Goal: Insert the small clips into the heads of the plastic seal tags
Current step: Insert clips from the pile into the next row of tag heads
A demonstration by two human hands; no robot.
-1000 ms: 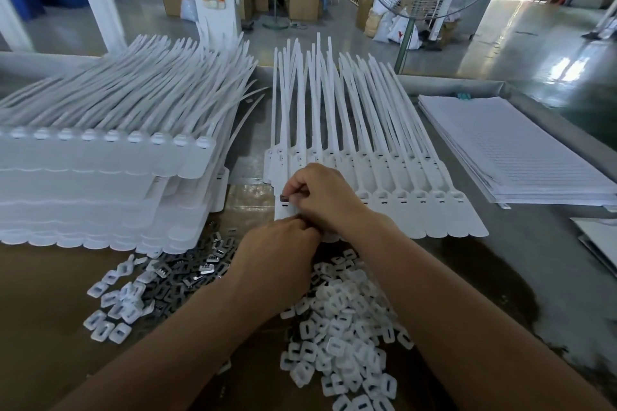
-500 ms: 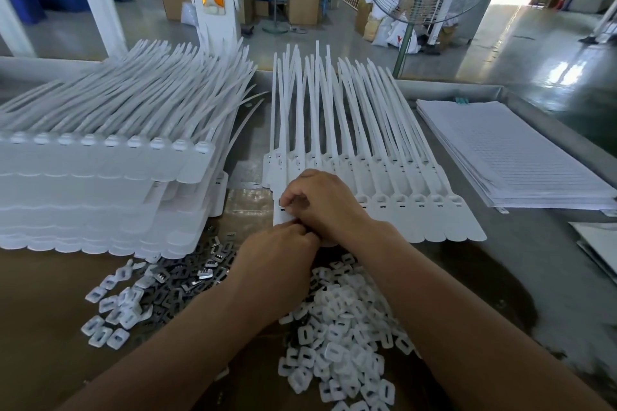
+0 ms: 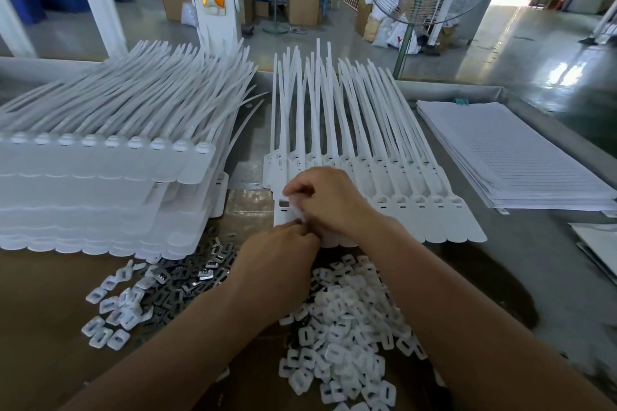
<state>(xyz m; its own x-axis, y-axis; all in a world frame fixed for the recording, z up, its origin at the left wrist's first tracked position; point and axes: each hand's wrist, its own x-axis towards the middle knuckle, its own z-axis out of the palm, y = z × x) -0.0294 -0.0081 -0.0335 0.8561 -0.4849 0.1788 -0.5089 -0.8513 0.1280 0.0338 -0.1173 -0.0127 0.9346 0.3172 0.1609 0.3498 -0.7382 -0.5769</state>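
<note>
Left: stacked seal tags [image 3: 100, 190] sitting on the worktop [image 3: 521, 253], dark metal clips [image 3: 200, 274] lying loose just in front of them.

Left hand [image 3: 280, 264] is holding the same spot as half a second ago. Knuckles are facing up and fingertips are tucking against the lower edge of the front tag [image 3: 282, 220]. Its grip is curling in, but what it's pinching is hidden behind the hand, so I can't tell.

Front tag is lying at the left end of the tag row [image 3: 400, 183], head end just under the right fingertips.

The change is happening at the right hand [image 3: 330, 203]. Thumb and forefinger are easing slightly off the head, so the square pocket is now showing open. Before, they seemed to be sitting over it. Right grip is pinching a white clip [image 3: 299, 211] just beside that pocket. It's blurred, so I'm reading it as a clip.

Meaning: this head isn't loaded yet. The clip is lining up, not seating. Next move is needing a square push into the pocket.

Loose white clips [image 3: 344, 327] are lying under both wrists. Paper stack [image 3: 517, 157] is sitting far right, well apart.
</note>
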